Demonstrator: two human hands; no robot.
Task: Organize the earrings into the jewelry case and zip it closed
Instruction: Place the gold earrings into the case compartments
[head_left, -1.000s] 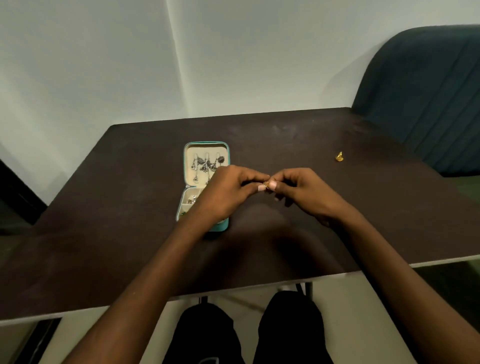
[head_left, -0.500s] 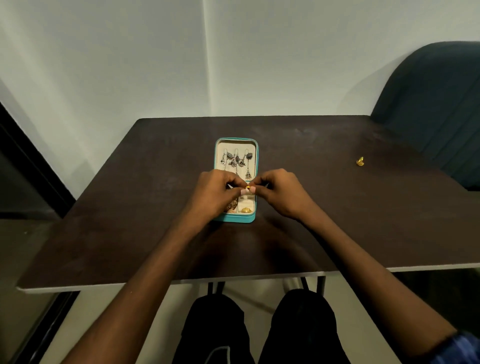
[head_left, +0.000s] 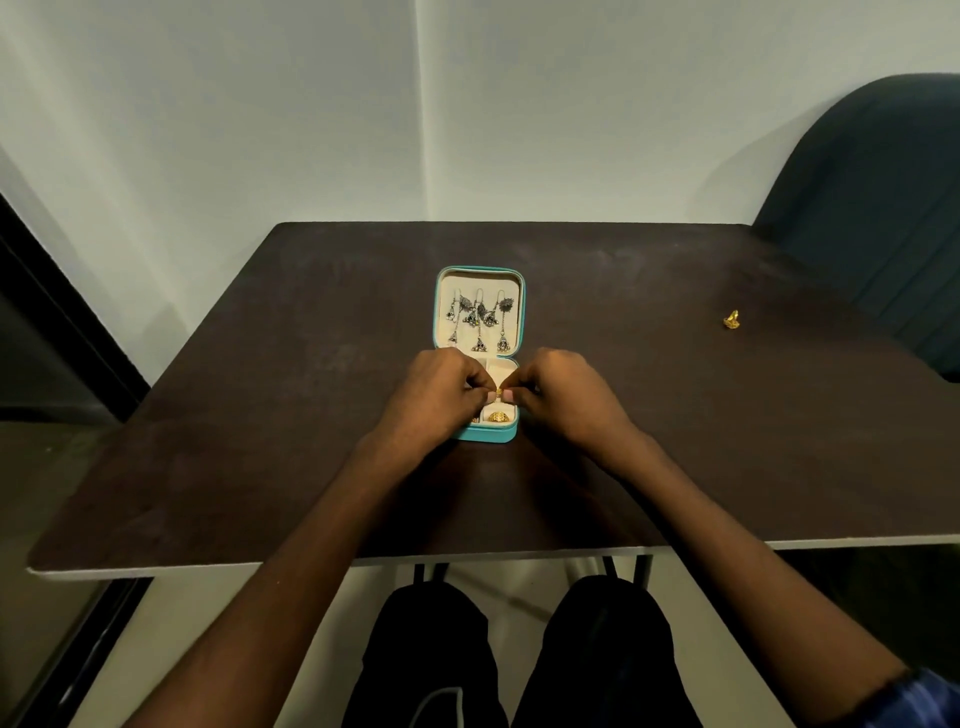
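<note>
Both hands meet over the near half of the little case. Left hand (head_left: 441, 397) and right hand (head_left: 561, 397) have their fingers curled in, and together they pinch one tiny gold earring (head_left: 499, 392) between their fingertips. The thumbs almost touch each other.

Under the hands is a dark brown surface (head_left: 260, 415) with a pale edge on the near side. Behind it stands a plain white wall (head_left: 311, 130) with a corner line running down it. A dark blue-green chair (head_left: 883, 208) sits far off to the right of the right hand, past the back corner of the surface. A dark strip like a doorway shows far to the left of the left hand. Below the surface you can see the person's knees in black trousers.

The blue jewelry case (head_left: 480, 353) lies open and flat, right under and just beyond the hands. Its lid half is on the far side of the hands. Silver dangly earrings (head_left: 480, 319) hang in rows on the cream lining there. The near half is partly hidden by both hands. In it, just below the fingertips, sits a round gold earring (head_left: 498, 417) in a small cream pocket. A bit of something gold peeks out beside the left hand, but it is too hidden to tell what it is.

One more gold earring (head_left: 732, 319) lies alone on the surface, well away to the right of the right hand and a little farther back.
</note>
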